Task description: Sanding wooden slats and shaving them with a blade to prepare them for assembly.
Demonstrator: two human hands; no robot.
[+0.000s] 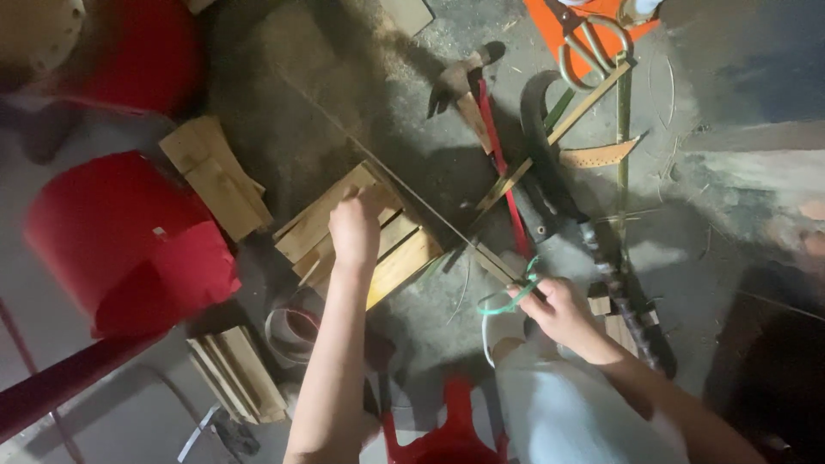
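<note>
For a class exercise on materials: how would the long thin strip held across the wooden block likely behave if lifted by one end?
The thin strip would probably droop and flex, being very long and slender. It looks light for its length. Pinned by the left hand on the wooden block and held by the right hand, it might spring back when released.

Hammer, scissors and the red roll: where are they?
hammer [460, 82], head view, on its metal head
scissors [584, 47], head view, on the handle loops
red roll [103, 228], head view, on its curved side
</note>
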